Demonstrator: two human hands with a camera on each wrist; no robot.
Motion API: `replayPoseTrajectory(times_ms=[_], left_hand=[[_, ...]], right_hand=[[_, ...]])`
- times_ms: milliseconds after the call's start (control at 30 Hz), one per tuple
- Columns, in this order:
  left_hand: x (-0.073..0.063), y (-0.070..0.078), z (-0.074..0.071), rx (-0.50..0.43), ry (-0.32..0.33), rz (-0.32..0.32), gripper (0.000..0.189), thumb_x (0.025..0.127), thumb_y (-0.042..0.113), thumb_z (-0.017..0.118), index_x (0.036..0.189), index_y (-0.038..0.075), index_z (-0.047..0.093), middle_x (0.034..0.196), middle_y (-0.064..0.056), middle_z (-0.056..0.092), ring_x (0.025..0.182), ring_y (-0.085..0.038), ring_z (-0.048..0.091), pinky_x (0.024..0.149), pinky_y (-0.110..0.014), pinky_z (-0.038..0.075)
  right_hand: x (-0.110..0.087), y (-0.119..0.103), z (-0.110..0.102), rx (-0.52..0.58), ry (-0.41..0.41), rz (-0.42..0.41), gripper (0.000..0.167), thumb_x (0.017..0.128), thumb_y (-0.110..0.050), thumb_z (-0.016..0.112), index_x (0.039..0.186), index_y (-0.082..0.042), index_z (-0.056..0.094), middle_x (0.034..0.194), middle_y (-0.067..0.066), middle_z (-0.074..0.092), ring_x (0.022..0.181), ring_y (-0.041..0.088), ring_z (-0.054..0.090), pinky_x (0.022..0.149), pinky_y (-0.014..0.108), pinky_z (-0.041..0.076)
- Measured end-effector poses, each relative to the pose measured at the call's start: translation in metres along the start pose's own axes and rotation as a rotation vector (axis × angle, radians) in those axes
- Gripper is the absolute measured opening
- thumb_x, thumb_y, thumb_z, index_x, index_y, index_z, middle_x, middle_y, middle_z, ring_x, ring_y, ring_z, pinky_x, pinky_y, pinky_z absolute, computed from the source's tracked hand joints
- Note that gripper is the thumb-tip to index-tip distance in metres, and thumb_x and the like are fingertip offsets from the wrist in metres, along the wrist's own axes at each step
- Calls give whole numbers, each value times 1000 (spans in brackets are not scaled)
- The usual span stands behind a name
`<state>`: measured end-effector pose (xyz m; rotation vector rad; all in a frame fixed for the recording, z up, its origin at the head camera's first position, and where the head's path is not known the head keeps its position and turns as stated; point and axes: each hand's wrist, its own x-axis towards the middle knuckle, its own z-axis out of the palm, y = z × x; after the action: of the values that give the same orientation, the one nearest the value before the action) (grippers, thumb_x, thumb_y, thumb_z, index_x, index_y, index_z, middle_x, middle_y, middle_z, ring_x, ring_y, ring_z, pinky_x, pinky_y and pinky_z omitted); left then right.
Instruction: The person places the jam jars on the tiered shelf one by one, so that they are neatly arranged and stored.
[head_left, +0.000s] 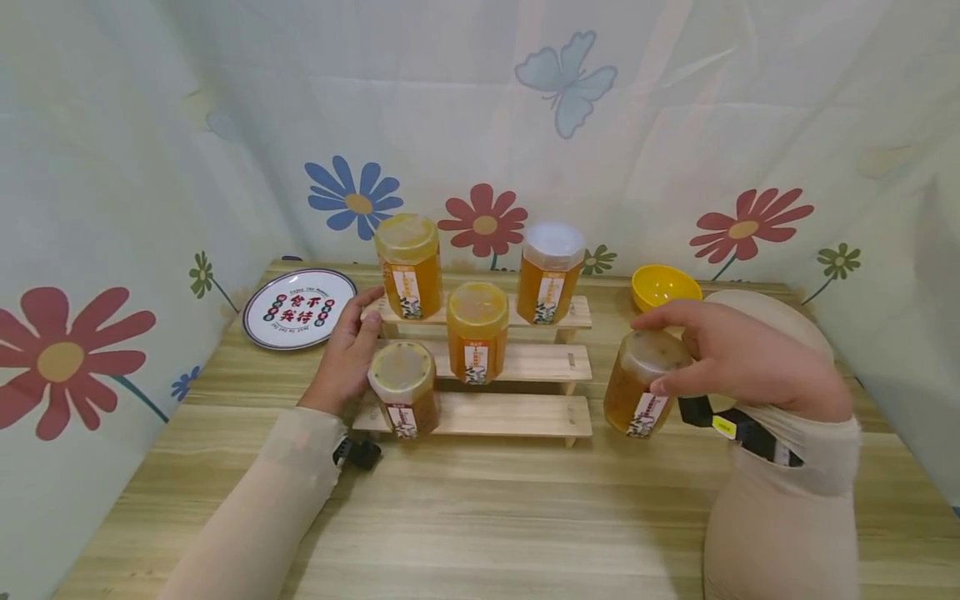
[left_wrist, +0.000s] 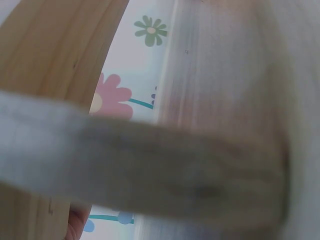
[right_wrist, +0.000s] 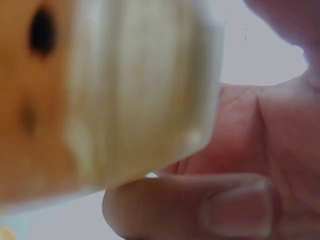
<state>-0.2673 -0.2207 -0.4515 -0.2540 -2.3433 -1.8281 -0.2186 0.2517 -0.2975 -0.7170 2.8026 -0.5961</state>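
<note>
My right hand (head_left: 738, 354) grips a jar of honey (head_left: 633, 404) by its pale lid, to the right of the wooden stepped stand (head_left: 525, 415). In the right wrist view the cloudy lid (right_wrist: 150, 95) fills much of the picture, with a finger along its lower edge. With its thumb and fingers, my left hand (head_left: 348, 358) holds the left end of the stand's top step. Two jars stand on that step, a yellow-lidded jar (head_left: 408, 279) and a white-lidded jar (head_left: 551, 283). A third jar (head_left: 477, 337) is on the middle step, and another jar (head_left: 405, 400) on the lowest step's left end.
At the back left of the wood-grain table (head_left: 480, 525) lies a white plate (head_left: 300, 329) with printed characters. A yellow bowl (head_left: 663, 287) stands at the back right, beside a pale round item (head_left: 795, 321) partly hidden by my right hand. A flowered curtain (head_left: 450, 100) hangs behind.
</note>
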Motion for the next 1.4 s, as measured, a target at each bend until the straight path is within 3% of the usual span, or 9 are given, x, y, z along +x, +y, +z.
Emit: replayPoseTrajectory(times_ms=[267,467,867,1133,1233,1400], left_hand=[[2,-4,0,-12,9,29,49,116,31,36,162,14,36,161,-14,44,138,-28,51,112,-31,43],[1,-3,0,-15,7,19,49,116,32,36,162,14,35,161,-14,44,138,-29,51,115,-37,43],[1,-3,0,-23,8,17,49,116,32,36,162,15,35,161,-13,44,139,-28,50,117,-42,42],[0,-3,1,-26,4,12,49,116,33,36,163,16,34,163,-12,42,142,-29,49,120,-48,39],[0,-2,1,-27,2,8,49,116,33,36,163,16,34,163,-12,41,142,-29,48,121,-50,38],[0,-2,1,-19,5,-1,49,116,33,37,163,17,35,164,-11,40,142,-30,49,120,-51,38]], right_hand=[[9,-22,11,83,-79,-119,69,84,-41,90,143,-19,62,140,-3,62,107,19,55,90,36,51],[22,-32,21,94,-100,-171,69,82,-38,92,140,-15,64,140,-2,63,123,22,57,105,51,50],[37,-44,38,-46,-43,-216,69,80,-32,94,140,-15,65,140,-1,65,124,24,59,106,50,51],[41,-48,42,3,-38,-252,66,82,-32,93,138,-13,65,138,3,65,124,26,59,107,51,50],[41,-46,41,39,-58,-251,63,84,-27,91,139,-13,64,133,1,65,111,23,59,96,43,54],[41,-40,37,142,-117,-261,60,87,-23,88,139,-12,62,97,0,64,78,18,56,67,29,51]])
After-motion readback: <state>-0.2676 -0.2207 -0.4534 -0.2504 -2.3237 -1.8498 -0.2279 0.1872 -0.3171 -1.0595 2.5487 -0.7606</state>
